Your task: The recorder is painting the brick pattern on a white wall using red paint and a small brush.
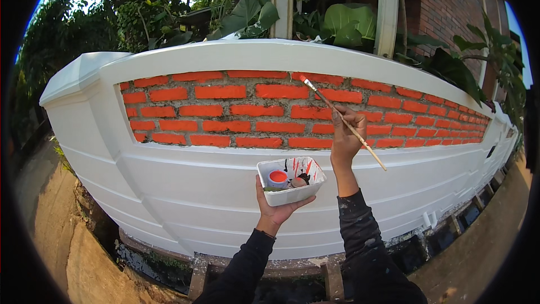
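Note:
My right hand (346,135) grips a long thin paintbrush (360,136) with a pale wooden handle. The brush's red-tipped bristles (304,79) are at a brick (318,79) in the top row of a red-orange brick panel (216,110) with grey mortar, set in the white wall. Lower down, my left hand (271,207) holds a white rectangular container (292,193) from below. In it are a small round pot of red paint (278,176) and some dark, smeared items that are hard to make out.
The white wall (225,202) curves away to both sides. Along its foot runs a drain (439,236) crossed by concrete ribs, beside dirt paths (90,264). Leafy plants (247,14) and pale posts (386,14) rise above the wall's top, with a brick building (444,5) behind.

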{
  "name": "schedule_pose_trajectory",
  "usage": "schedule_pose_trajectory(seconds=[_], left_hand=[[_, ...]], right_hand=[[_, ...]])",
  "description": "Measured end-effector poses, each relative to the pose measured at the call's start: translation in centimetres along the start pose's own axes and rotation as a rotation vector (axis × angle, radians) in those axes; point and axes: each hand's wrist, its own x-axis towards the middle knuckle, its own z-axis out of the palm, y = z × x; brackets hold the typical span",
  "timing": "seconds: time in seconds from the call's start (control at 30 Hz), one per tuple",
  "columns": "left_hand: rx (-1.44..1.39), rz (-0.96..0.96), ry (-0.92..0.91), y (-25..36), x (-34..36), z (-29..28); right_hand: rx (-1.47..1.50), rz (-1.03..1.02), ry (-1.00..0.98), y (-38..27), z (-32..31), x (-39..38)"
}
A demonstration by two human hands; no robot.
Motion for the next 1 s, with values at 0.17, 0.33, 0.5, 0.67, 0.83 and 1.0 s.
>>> schedule_pose_trajectory(seconds=[0.17,0.33,0.5,0.67,0.83,1.0], left_hand=[[-0.033,0.005,-0.001,0.3,-0.9,-0.9],[0.007,0.03,0.021,0.4,-1.2,-0.9],[-0.091,0.005,-0.011,0.4,-1.4,-1.8],[-0.09,-0.006,-0.023,0.2,-1.3,-2.0],[-0.027,-0.006,-0.027,0.1,-0.3,-0.2],[0.002,-0.025,-0.042,-0.1,0.5,0.7]], right_hand=[[-0.152,-0.026,-0.018,0.3,0.3,0.9],[-0.198,-0.119,-0.03,-0.4,0.6,0.7],[-0.32,-0.1,-0.042,-0.5,0.7,0.9],[-0.239,-0.15,-0.08,-1.1,0.8,0.5],[-0.399,-0.135,-0.082,-1.2,0.3,1.6],[-0.328,-0.176,-0.094,-1.9,0.6,1.0]])
